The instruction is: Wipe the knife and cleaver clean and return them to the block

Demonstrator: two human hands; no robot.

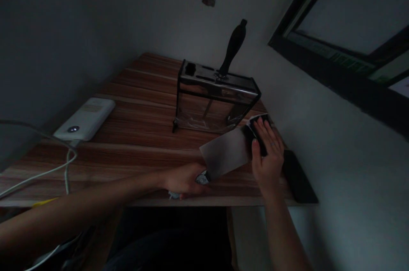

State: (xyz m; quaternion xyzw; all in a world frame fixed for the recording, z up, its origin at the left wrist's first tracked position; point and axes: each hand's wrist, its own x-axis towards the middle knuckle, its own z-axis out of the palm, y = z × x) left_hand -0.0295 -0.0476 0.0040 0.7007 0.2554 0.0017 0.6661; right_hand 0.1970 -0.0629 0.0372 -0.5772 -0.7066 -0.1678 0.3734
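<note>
My left hand [188, 178] is wrapped round the handle of a cleaver [225, 151] near the table's front edge. Its broad blade points to the right, just above or on the wood; the contact is hard to see. At the blade's far end, my right hand [267, 143] presses a folded black cloth [252, 129] with a pale edge over the metal. The fingers of that hand lie together across the cloth. Behind the blade stands a knife holder [220, 83] with transparent sides and a metal top. One black-handled knife [234, 47] sticks up out of it.
The wood-grain table [137, 113] meets walls at the back and right. A white power bank [86, 119] with a cable [67, 164] plugged in lies at the left. Along the right edge is a dark flat object [298, 177]. A dark-framed window [319, 66] is at upper right.
</note>
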